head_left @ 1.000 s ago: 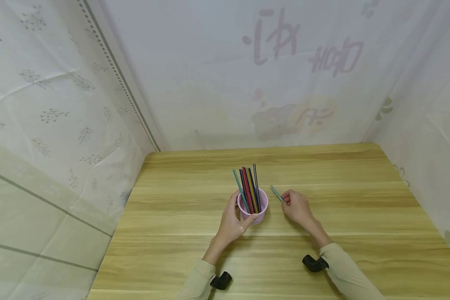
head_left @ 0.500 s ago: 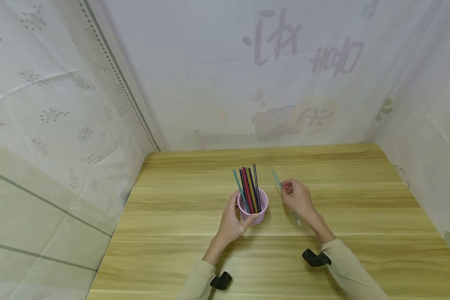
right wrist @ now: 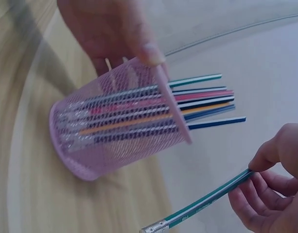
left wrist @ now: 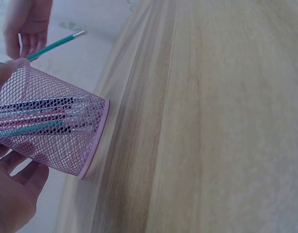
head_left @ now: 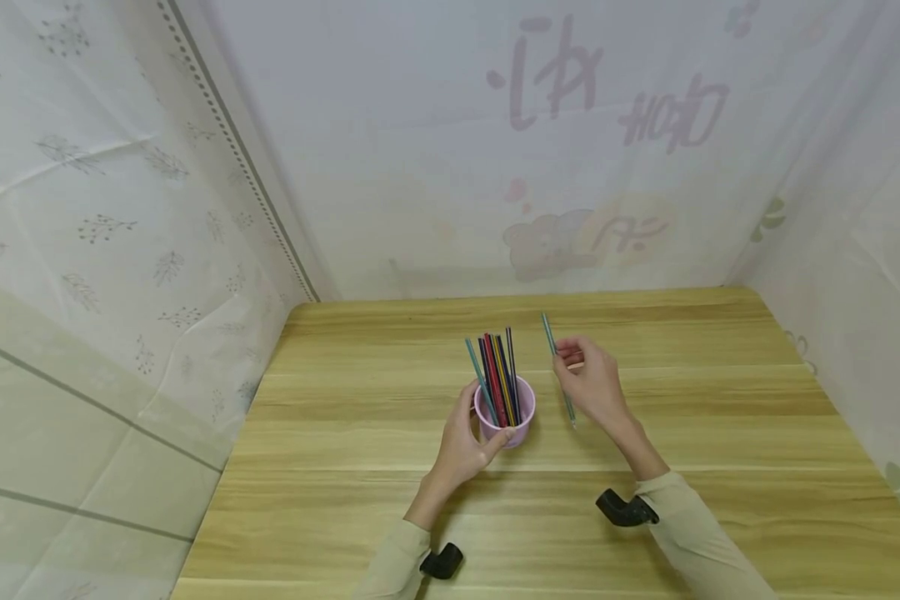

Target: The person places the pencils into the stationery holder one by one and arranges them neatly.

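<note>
My left hand (head_left: pixel 461 450) grips a pink mesh pencil cup (head_left: pixel 528 403) round its side, thumb at the rim. The cup stands upright on the table; several pencils (right wrist: pixel 202 99) in green, red, yellow and dark blue lean in it, their tops poking above the rim. To the right of the cup, my right hand (head_left: pixel 594 385) pinches a green and white striped pencil (right wrist: pixel 207 197) between thumb and fingers near its middle. Its metal-capped end points down toward the table, as the right wrist view shows. In the left wrist view, that pencil (left wrist: pixel 56 44) appears just past the cup's rim.
The wood-grain table (head_left: pixel 345 500) stretches around both hands. Printed fabric (head_left: pixel 420 167) hangs behind its far edge and along both sides. A black wrist mount (head_left: pixel 627 508) sticks out from the right sleeve, another mount (head_left: pixel 442 561) from the left.
My right hand has moved away from me with the pencil, whose lower end now shows below the hand and which has turned steeper. The left hand and cup have stayed in place.
</note>
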Available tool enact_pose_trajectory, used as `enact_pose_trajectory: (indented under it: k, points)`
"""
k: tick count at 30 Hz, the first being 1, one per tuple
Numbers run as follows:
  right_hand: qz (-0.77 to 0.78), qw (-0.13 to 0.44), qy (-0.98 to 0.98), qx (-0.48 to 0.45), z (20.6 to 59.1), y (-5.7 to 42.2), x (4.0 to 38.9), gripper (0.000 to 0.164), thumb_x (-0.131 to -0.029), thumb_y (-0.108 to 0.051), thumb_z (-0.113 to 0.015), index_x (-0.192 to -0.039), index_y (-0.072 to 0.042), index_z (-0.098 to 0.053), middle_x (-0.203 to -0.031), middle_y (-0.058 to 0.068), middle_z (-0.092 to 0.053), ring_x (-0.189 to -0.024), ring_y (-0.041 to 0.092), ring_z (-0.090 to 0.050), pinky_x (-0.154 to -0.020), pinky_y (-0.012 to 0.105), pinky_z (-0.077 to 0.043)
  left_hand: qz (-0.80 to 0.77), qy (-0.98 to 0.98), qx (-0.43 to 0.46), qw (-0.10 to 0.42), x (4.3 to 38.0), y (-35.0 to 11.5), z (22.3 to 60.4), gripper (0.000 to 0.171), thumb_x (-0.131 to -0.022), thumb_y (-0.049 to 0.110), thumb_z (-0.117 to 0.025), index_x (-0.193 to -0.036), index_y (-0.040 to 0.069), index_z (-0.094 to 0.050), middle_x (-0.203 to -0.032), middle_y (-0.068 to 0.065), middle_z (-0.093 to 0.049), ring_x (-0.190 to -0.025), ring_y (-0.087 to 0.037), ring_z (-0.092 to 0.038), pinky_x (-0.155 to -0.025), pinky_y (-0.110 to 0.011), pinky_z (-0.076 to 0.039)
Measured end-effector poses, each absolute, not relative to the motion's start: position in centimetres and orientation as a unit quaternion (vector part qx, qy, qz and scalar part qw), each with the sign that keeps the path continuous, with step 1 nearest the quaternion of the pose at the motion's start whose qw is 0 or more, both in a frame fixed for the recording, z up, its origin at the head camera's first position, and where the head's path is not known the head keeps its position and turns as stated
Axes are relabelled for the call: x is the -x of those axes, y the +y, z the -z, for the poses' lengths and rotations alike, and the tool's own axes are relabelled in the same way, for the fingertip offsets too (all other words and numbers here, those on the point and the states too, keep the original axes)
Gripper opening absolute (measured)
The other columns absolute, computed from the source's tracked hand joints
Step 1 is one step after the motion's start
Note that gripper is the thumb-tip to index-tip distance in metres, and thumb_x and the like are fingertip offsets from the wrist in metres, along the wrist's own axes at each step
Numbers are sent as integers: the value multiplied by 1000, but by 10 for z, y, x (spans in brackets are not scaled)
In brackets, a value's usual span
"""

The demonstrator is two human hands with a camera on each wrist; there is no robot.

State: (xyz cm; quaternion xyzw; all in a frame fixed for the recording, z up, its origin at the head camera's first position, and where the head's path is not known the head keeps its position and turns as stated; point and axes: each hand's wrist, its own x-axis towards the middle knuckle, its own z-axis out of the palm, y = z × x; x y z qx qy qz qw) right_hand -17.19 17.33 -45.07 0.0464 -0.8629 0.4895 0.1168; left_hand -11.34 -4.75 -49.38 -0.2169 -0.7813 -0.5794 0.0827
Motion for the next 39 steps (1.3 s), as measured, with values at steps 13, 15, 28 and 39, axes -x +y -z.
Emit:
enact_pose_trajectory:
  k: [13,15,28,39]
  points:
    - [-542,153,-823,-74,422,160,173,19,-90,2,-65,-108,7,-67,-99,20,-71,-84,13,-65,-69,10,-57,581,-782,212,76,114,-48,495,83,-78,2,-80,-146,-16,-35,-135,-35,-54,-120,-48,-59,-103,-60,-52]
    - [-551,156,-816,-79,416,159,173,18,-90,2,-65,-107,7,-66,-99,20,-71,-84,10,-64,-69,10,-57,581,-782,210,75,113,-49,495,83,-78,2,-80,-146,-16,-35,-135,-34,-54,-120,-48,-59,-103,-61,-52]
    - [-605,134,-778,-99,408,132,172,19,-90,5,-65,-108,7,-63,-102,22,-69,-89,18,-66,-72,15,-60,578,-785,210,71,114,-50,494,83,-79,3,-79,-146,-15,-35,-136,-34,-54,-121,-47,-58,-103,-61,-51]
    - [-577,97,-805,-100,430,123,173,23,-89,2,-67,-112,6,-63,-103,21,-69,-91,29,-67,-75,22,-62,583,-781,212,70,114,-50,493,83,-80,3,-79,-147,-15,-34,-137,-34,-53,-121,-48,-58,-103,-62,-51]
